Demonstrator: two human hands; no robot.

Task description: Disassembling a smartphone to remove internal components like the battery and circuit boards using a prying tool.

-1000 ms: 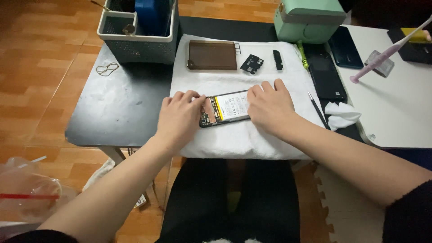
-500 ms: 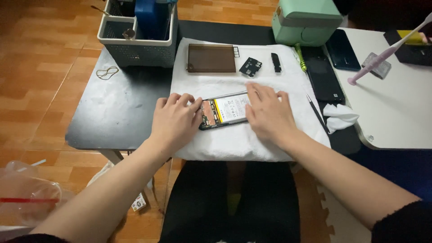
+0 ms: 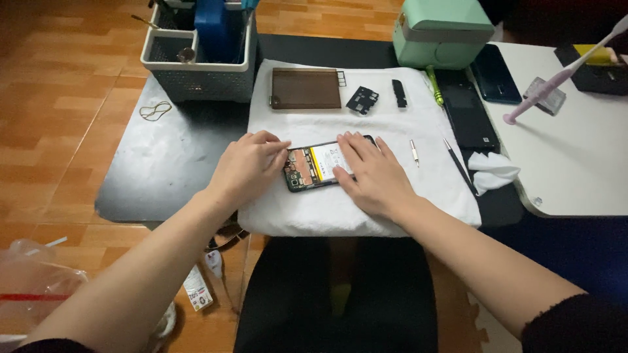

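An opened phone [image 3: 318, 166], its back removed so that battery and boards are shown, is laid on a white towel [image 3: 392, 196] near the front edge of the dark surface [image 3: 163, 163]. It is pressed flat by the right hand [image 3: 369, 173], whose grip is spread wide over its right half. The left hand [image 3: 248, 167] is set at the phone's left end, its grip narrowed with fingertips pinched at the top corner. Toward the towel's far edge a brown panel [image 3: 305, 88] is seen.
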